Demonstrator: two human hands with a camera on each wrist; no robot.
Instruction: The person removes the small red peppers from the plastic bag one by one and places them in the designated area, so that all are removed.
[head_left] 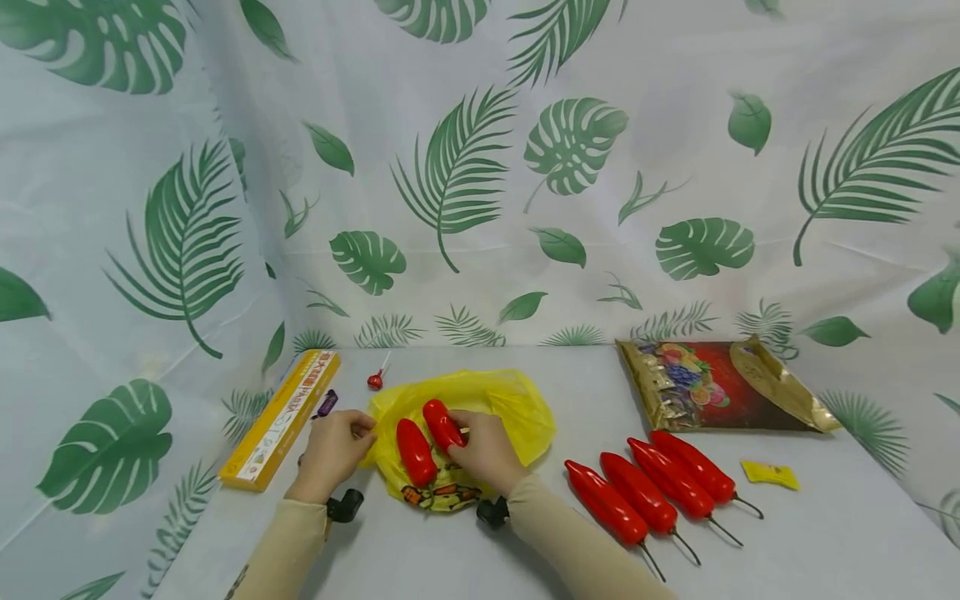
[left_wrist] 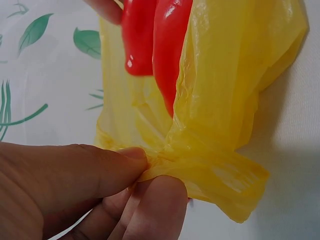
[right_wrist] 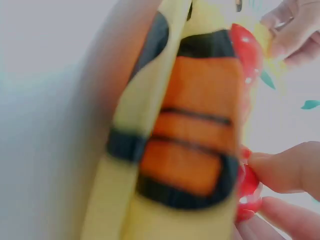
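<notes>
A yellow plastic bag [head_left: 528, 408] lies on the table, with a printed patch at its near edge. My left hand [head_left: 330, 454] pinches the bag's left edge between thumb and fingers, as the left wrist view shows up close. In my right hand [head_left: 487, 450], over the bag, is a red chili pepper [head_left: 442, 425], gripped by thumb and fingers. Just left of it a second red chili pepper [head_left: 416, 452] lies at the bag. In the right wrist view, the bag's orange and black print [right_wrist: 195, 130] hides part of the peppers.
Several red chili peppers [head_left: 607, 504] lie in a slanted row to the right, beside a small yellow packet [head_left: 770, 474]. Behind them is a gold and red bag [head_left: 720, 383]. On the left are a yellow pasta box [head_left: 281, 417], a purple wrapped candy [head_left: 327, 403] and a red lollipop [head_left: 375, 381].
</notes>
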